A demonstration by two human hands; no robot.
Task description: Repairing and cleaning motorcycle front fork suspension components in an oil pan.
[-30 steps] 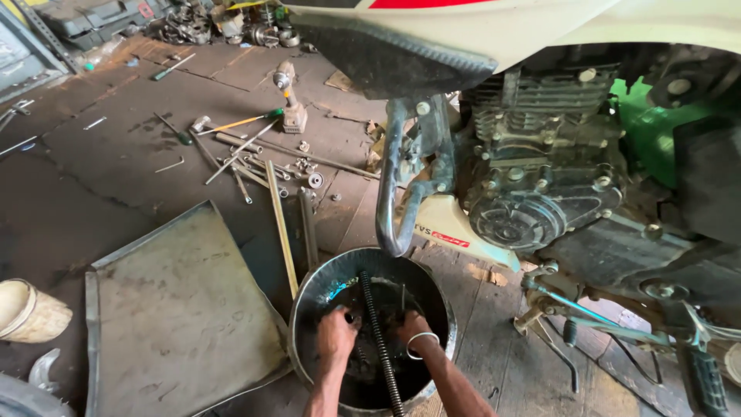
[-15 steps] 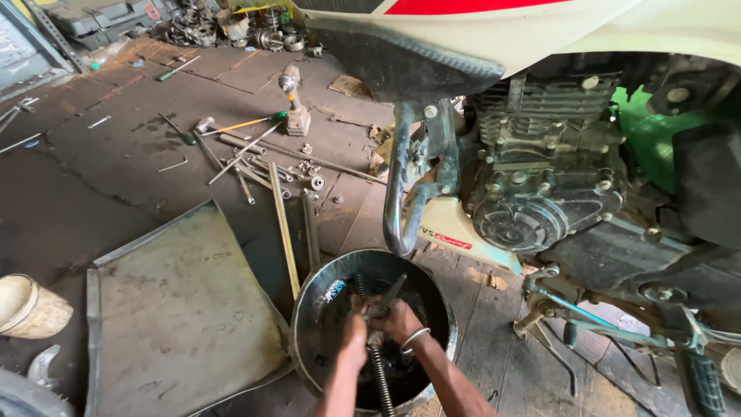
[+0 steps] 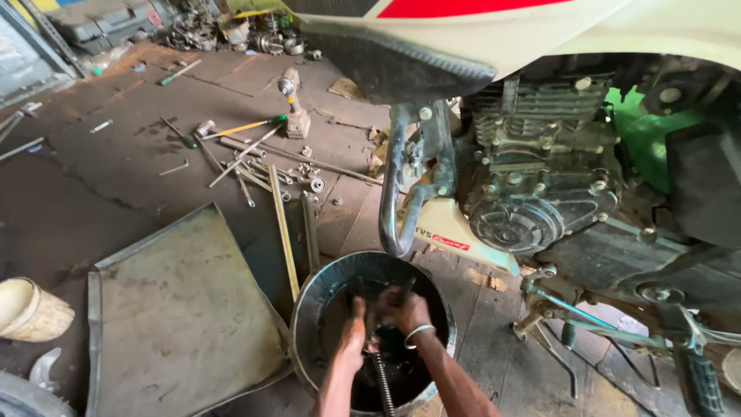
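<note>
Both my hands are down inside a round black metal basin (image 3: 309, 309) of dark liquid on the floor. My left hand (image 3: 353, 328) and my right hand (image 3: 405, 309), with a bracelet on its wrist, are closed together on the upper end of a long coil spring (image 3: 382, 378). The spring runs from my hands toward the lower frame edge. Its top is hidden by my fingers.
A motorcycle engine (image 3: 532, 177) and a bent crash guard (image 3: 397, 193) stand right behind the basin. A flat metal tray (image 3: 177, 324) lies to the left, a pale bucket (image 3: 31, 313) at far left. Rods, wrenches, a screwdriver and a cordless tool (image 3: 292, 100) are strewn on the oily floor beyond.
My hands, apart on the basin bottom a second ago, have come together around the spring's upper end and lifted slightly. The view has barely shifted.
</note>
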